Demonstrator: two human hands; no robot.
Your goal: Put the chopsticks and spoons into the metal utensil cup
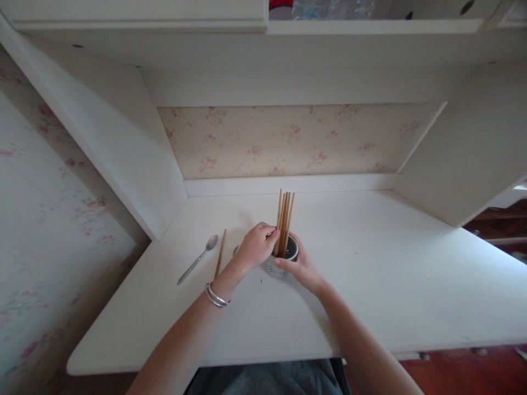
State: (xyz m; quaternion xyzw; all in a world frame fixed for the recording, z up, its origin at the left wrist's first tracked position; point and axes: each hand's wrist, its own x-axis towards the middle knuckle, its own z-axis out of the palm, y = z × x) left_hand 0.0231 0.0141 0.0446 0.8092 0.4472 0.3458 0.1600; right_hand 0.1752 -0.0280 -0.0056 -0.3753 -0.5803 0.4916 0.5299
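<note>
— Chopsticks (284, 225), a bundle leaning slightly in a patterned cup (278, 270), just below and right of the frame's centre. How do the hands stand?

— Right hand (302, 267): curved around the cup's right side, thumb across its near side, holding it. Left hand (256, 245): fingertips gathered at the bundle's left, close above the rim. Whether they pinch a stick or merely rest against it cannot be told. The two hands are apart, with the cup's mouth between them.

— And how should the sticks handle?

— They look wooden: presumably light, stiff and fairly smooth, liable to roll or fan out if taken loosely. The upper shafts, well above the rim, offer the best hold. The cup looks rigid, perhaps ceramic, and would then be breakable; a grip around its wall should steady it against tipping.

— What lies left of centre?

— A spoon (196, 261), bowl toward the upper right, and beside it a single stick (220, 253), its lower end meeting the left wrist in the view.

— What is obscured?

— The lower ends of the bundle, inside the dark cup; the right fingers, partly behind it; a small shiny object (236, 250), mostly covered by the left hand and unidentifiable. The exact number of sticks is uncertain because they overlap.
</note>
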